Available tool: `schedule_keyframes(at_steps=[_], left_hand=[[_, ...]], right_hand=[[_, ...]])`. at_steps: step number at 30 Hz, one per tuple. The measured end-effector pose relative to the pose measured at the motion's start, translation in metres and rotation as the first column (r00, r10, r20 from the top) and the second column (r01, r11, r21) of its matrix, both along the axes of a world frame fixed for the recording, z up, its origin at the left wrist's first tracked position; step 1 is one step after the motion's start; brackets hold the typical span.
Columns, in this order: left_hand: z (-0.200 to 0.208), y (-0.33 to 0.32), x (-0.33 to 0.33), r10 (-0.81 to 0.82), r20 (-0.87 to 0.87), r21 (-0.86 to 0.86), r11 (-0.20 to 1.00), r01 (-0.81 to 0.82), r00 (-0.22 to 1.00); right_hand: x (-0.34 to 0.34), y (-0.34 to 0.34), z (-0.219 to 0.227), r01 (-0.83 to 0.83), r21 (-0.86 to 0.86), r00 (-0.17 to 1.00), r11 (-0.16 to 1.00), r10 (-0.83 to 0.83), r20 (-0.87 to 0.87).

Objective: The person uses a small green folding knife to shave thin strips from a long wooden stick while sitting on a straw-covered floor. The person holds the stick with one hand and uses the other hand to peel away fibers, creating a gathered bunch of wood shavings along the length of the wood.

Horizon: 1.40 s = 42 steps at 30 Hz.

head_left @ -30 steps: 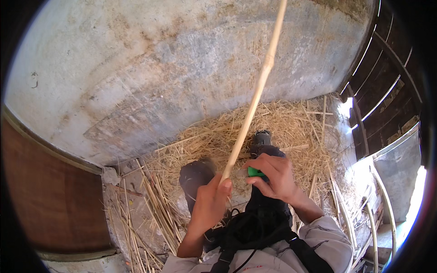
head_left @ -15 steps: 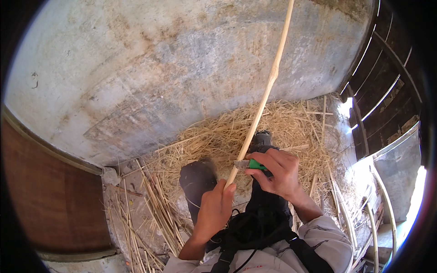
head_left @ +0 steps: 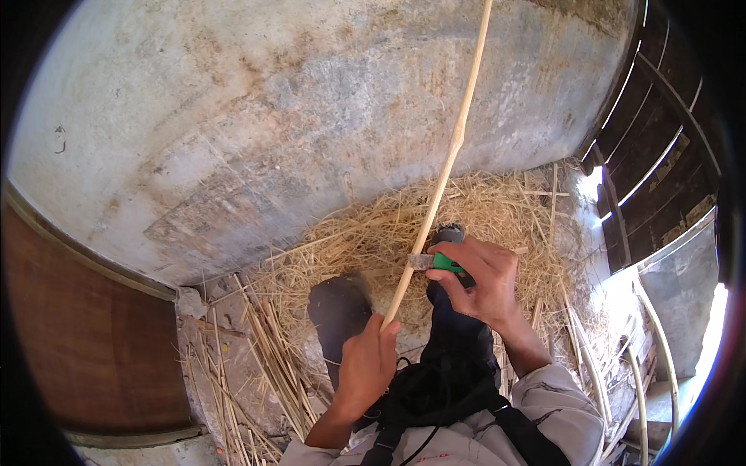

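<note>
A long, pale, peeled wooden stick (head_left: 445, 172) slants up from my lap and past the top edge, with a knot partway along it. My left hand (head_left: 367, 363) is closed around its lower end, thumb along the wood. In my right hand (head_left: 489, 286) I grip a green-handled utility knife (head_left: 444, 262). Its short, wide grey blade lies across the stick, a little above my left hand. The stick's lowest tip is hidden inside my left fist.
Straw-like shavings (head_left: 373, 225) cover the floor around my feet. Thin sticks (head_left: 272, 349) lie in a bundle at my left, and longer poles (head_left: 587, 357) at my right. A stained concrete wall (head_left: 311, 116) rises ahead; a brown panel (head_left: 85, 334) stands at far left.
My right hand and the knife have moved up the stick, away from my left hand. The stick's upper part has swung slightly left. My left hand keeps its grip.
</note>
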<state>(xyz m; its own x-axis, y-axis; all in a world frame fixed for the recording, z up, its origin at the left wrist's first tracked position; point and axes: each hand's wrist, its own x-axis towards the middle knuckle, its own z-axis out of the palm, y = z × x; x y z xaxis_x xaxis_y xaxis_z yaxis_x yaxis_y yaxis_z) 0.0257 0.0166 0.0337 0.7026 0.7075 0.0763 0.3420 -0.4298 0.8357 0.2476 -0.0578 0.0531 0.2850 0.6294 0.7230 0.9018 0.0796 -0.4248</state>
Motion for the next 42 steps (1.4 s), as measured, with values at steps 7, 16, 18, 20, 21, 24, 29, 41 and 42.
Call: schedule_keyframes(at_steps=[7, 16, 18, 20, 21, 24, 29, 41, 42], left_hand=[[-0.002, -0.001, -0.002, 0.022, 0.004, 0.018, 1.000, -0.022, 1.000], [-0.002, -0.005, -0.006, 0.033, -0.024, -0.059, 0.998, -0.034, 0.999], [-0.005, -0.005, -0.007, 0.033, -0.008, -0.013, 0.999, -0.033, 0.999], [-0.006, -0.005, -0.008, 0.035, -0.001, 0.008, 0.999, -0.035, 0.999], [-0.005, -0.006, -0.008, 0.038, -0.002, 0.006, 0.999, -0.038, 0.999], [-0.006, -0.007, -0.009, 0.036, -0.005, 0.003, 0.999, -0.036, 0.999], [-0.002, -0.009, -0.011, 0.057, -0.048, -0.071, 0.996, -0.061, 0.997], [-0.018, -0.011, -0.020, 0.028, -0.074, 0.051, 0.998, -0.024, 0.997], [-0.018, -0.015, -0.023, 0.018, -0.094, 0.042, 0.999, -0.014, 0.995]], right_hand=[[-0.001, 0.004, 0.001, 0.003, 0.029, 1.000, 1.000, -0.003, 0.009], [-0.002, 0.002, 0.002, 0.010, -0.007, 0.999, 1.000, -0.009, 0.036], [-0.003, 0.002, 0.002, 0.010, -0.004, 0.999, 1.000, -0.009, 0.036], [-0.004, 0.004, 0.002, 0.008, 0.006, 0.999, 1.000, -0.008, 0.038], [-0.003, 0.004, 0.001, 0.011, 0.009, 0.999, 1.000, -0.011, 0.036], [-0.003, 0.005, 0.001, 0.020, 0.014, 0.999, 1.000, -0.020, 0.027], [-0.002, 0.005, 0.005, 0.028, 0.023, 0.999, 0.999, -0.028, 0.037], [0.016, 0.009, -0.003, 0.141, 0.063, 0.989, 0.988, -0.139, -0.042], [0.024, 0.010, -0.001, 0.180, 0.095, 0.982, 0.979, -0.173, -0.077]])
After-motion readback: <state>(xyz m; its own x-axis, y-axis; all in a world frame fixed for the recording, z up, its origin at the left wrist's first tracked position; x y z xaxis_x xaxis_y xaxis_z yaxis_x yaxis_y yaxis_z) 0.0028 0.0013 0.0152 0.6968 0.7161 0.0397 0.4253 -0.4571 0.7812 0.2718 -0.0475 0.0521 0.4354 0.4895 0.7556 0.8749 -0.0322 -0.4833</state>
